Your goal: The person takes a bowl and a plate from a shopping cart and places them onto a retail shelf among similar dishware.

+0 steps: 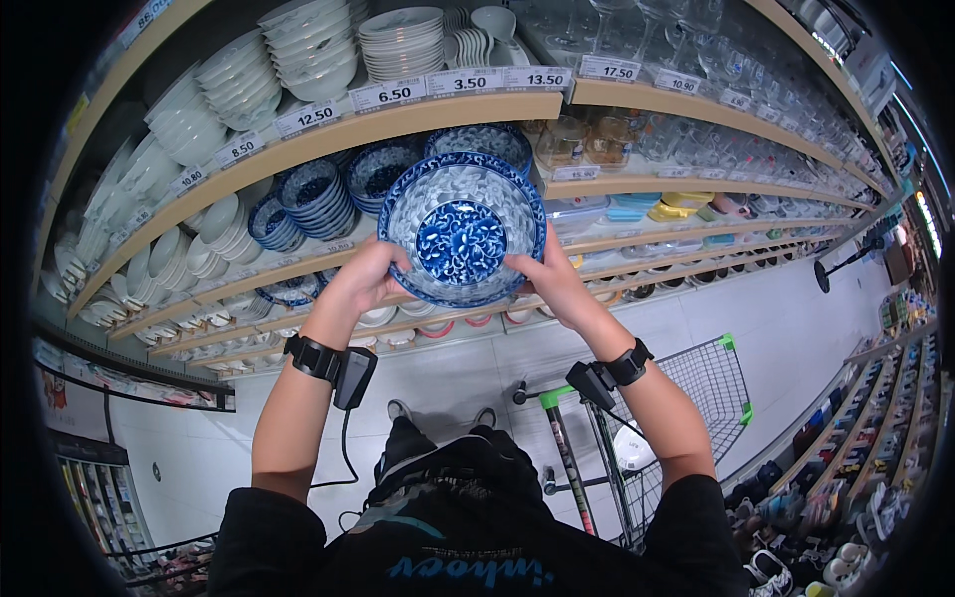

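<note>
A large blue-and-white patterned bowl [461, 242] is held up before me, its inside with a dark blue floral centre turned towards my view. My left hand [369, 272] grips its rim at the lower left, the thumb over the edge. At the lower right, my right hand [552, 276] clasps the rim, its thumb lying on the inner wall. The fingers behind the bowl are mostly hidden. Just beyond it, similar large bowls [481, 142] sit on the shelf, beside stacks of smaller blue-patterned bowls [317, 198].
White bowls [313, 52] and plates [401, 41] stand stacked on the upper shelf [477, 108], with stemmed glasses [679, 30] to the right. A wire shopping cart [694, 388] with a round white item [633, 448] inside stands at my right. Shoe racks [865, 440] line the far right.
</note>
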### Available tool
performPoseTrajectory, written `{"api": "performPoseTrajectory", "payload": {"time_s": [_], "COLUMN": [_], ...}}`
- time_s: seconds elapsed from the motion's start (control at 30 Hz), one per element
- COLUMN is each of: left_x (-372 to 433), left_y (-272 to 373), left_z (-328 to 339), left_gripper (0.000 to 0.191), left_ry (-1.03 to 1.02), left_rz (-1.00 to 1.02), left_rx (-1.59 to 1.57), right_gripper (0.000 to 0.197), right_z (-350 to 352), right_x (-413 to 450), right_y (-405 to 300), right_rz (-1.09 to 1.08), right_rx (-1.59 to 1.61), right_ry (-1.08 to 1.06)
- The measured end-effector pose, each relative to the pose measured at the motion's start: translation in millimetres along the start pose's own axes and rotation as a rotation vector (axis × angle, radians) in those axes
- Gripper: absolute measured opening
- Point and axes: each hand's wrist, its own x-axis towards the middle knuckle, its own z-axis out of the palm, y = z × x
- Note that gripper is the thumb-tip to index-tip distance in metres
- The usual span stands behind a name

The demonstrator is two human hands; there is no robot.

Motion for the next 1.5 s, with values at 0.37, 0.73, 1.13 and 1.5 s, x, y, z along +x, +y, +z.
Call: {"api": "performPoseTrajectory", "payload": {"time_s": [0.37,0.73,1.13,1.5], "left_x": [18.1,58.7,81.9,93.6], "left_y": [24.3,42.5,50.5,54.3], "left_z": [14.8,-2.1,6.3,23.7], "left_gripper": [0.032,0.02,0.033,0.036], "left_ry": [-0.171,-0.207,-0.173,-0.077], "left_rz": [-0.08,0.019,0.048,0.151], "left_rx": [-0.118,-0.008,-0.075,-0.113], "right_gripper": [0.062,0.046,0.034,0.029], "right_z": [-8.0,-13.3,-25.3,-24.3], "right_x": [17.2,58.7,88.1,117.4], "right_y": [-21.4,-28.3,-41.8,-30.3], "right_rz": [0.097,0.063,0.132,0.082], "right_rx": [0.207,0.253,0.227,0.266], "right_ry": [0.091,0.072,0.102,0.242]}}
